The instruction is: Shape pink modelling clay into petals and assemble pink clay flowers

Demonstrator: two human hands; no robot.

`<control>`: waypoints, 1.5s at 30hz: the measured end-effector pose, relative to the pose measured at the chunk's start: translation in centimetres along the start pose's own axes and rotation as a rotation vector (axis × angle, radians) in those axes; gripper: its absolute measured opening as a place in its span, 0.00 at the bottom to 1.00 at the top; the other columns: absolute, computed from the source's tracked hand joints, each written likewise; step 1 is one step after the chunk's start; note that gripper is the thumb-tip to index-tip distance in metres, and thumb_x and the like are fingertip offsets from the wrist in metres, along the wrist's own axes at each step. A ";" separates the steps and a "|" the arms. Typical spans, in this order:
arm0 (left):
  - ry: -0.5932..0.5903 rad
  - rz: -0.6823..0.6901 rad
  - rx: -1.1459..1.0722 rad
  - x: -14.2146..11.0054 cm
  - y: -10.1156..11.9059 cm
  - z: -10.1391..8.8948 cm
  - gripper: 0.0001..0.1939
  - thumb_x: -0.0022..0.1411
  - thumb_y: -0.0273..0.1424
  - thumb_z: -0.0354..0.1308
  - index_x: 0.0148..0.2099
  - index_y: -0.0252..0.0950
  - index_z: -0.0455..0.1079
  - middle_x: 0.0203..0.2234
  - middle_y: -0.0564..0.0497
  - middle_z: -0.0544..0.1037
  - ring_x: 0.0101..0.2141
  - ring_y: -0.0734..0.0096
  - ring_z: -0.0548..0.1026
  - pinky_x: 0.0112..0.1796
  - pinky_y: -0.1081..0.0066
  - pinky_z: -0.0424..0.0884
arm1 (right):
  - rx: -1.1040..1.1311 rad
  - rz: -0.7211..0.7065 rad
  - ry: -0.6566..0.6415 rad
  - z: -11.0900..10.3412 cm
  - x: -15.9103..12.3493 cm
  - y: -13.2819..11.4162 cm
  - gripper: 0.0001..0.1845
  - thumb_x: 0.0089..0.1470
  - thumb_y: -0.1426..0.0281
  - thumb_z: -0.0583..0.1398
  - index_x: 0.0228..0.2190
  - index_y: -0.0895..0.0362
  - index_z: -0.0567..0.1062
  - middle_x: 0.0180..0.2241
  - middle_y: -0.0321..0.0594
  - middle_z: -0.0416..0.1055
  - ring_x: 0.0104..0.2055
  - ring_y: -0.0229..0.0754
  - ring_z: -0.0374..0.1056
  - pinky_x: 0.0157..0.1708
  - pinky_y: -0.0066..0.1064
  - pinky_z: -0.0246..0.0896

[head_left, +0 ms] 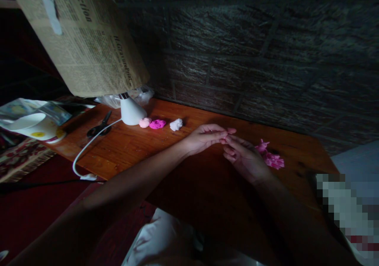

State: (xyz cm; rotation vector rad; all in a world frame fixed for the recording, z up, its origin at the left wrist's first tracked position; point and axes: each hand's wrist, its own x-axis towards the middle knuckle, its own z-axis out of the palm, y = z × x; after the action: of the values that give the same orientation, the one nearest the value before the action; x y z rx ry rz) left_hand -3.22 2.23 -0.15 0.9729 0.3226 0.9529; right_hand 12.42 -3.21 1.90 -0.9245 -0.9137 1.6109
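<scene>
My left hand [205,136] and my right hand [244,158] meet over the wooden table [142,147], fingertips pinched together on a very small pinkish piece I cannot make out. Just right of my right hand lie pink flower-shaped clay pieces [271,155] on the table. Further left, near the lamp base, sit three clay lumps: a light pink lump [145,122], a magenta lump [157,124] and a white lump [176,124].
A white lamp base [132,110] with a white cable [89,145] stands at the back left, under a newspaper sheet [85,36]. Black scissors [100,127] lie beside it. A white container [37,127] sits at the far left. A dark brick wall [251,48] backs the table.
</scene>
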 end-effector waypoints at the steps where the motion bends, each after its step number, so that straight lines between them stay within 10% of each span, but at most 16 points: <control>1: 0.000 0.001 -0.006 0.0 0.0 0.0 0.11 0.50 0.33 0.75 0.33 0.33 0.79 0.45 0.44 0.84 0.35 0.74 0.79 0.44 0.69 0.72 | 0.002 0.003 0.001 0.0 0.0 0.1 0.13 0.40 0.61 0.76 0.28 0.53 0.83 0.29 0.35 0.70 0.24 0.30 0.51 0.21 0.25 0.44; 36: 0.046 0.026 0.064 0.1 0.1 0.3 0.13 0.46 0.35 0.77 0.34 0.34 0.82 0.40 0.45 0.85 0.32 0.76 0.77 0.41 0.70 0.72 | -0.044 -0.095 0.004 -0.2 0.1 0.6 0.13 0.41 0.61 0.74 0.30 0.54 0.83 0.29 0.35 0.71 0.23 0.30 0.50 0.22 0.28 0.41; 45: -0.002 -0.010 0.076 0.1 0.0 0.0 0.16 0.55 0.41 0.72 0.38 0.32 0.82 0.46 0.41 0.83 0.41 0.70 0.79 0.46 0.68 0.70 | -0.132 -0.135 -0.019 -0.2 0.2 0.8 0.15 0.47 0.58 0.72 0.31 0.55 0.80 0.19 0.28 0.57 0.22 0.31 0.49 0.21 0.29 0.40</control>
State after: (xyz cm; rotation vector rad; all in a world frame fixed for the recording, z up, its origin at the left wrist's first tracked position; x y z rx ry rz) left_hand -3.19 2.34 -0.13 1.0407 0.3638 0.9366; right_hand 12.27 -3.11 1.09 -0.9195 -1.0835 1.4610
